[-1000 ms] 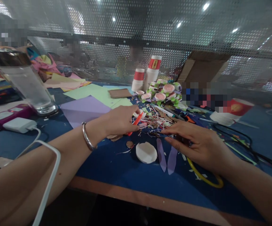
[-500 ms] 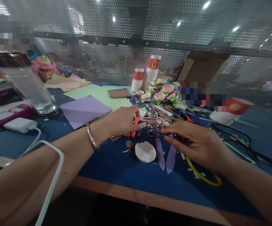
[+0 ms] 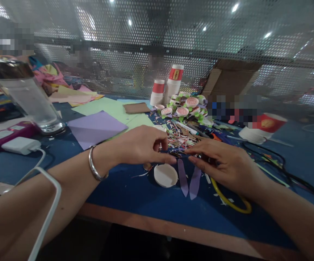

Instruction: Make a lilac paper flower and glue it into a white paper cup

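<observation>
Left hand (image 3: 146, 145), just beyond white paper-cup base (image 3: 166, 176): orange stick no longer seen, apparently freed; right hand (image 3: 223, 159), right of base: held parted, nothing seen gripped

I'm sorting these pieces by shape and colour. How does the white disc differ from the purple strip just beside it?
The disc is white; the strip is purple. The disc is roundish, whereas the strip is long and narrow, with a pointed near end. Both lie on the blue table.
</observation>
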`<action>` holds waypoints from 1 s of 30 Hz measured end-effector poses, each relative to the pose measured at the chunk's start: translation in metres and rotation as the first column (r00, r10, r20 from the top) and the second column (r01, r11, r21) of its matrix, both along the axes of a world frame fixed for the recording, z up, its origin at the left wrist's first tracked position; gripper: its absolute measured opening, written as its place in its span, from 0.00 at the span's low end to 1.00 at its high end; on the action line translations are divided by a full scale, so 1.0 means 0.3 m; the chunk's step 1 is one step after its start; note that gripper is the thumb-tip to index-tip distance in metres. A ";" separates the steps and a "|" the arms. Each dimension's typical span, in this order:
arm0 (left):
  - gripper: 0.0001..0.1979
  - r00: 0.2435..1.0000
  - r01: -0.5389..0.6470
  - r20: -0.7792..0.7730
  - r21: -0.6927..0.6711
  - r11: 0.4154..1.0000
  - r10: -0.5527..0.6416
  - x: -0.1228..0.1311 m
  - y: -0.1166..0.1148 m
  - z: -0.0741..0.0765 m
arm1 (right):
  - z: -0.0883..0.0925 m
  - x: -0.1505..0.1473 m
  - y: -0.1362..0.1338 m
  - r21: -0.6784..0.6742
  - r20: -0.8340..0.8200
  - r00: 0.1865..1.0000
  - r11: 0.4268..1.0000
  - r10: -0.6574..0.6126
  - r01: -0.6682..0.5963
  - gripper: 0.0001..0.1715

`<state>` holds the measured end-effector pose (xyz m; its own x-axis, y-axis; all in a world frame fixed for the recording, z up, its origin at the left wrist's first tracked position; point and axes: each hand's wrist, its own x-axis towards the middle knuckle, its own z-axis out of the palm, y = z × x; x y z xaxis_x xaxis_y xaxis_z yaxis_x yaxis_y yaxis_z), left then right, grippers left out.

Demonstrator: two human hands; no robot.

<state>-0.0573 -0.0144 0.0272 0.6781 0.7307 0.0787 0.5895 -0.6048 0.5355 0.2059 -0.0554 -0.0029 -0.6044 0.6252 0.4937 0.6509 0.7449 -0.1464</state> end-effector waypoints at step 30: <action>0.03 0.961 -0.091 0.273 0.200 0.976 0.034 0.068 -0.032 -0.030 | 0.017 -0.020 -0.009 -0.167 -0.200 0.961 0.974 -0.188 0.156 0.12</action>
<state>-0.0370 -0.0239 0.0181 0.5649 0.7188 0.4052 0.4831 -0.6862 0.5438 0.2000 -0.0580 0.0023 -0.3718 0.7864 0.4932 0.7088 0.5836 -0.3962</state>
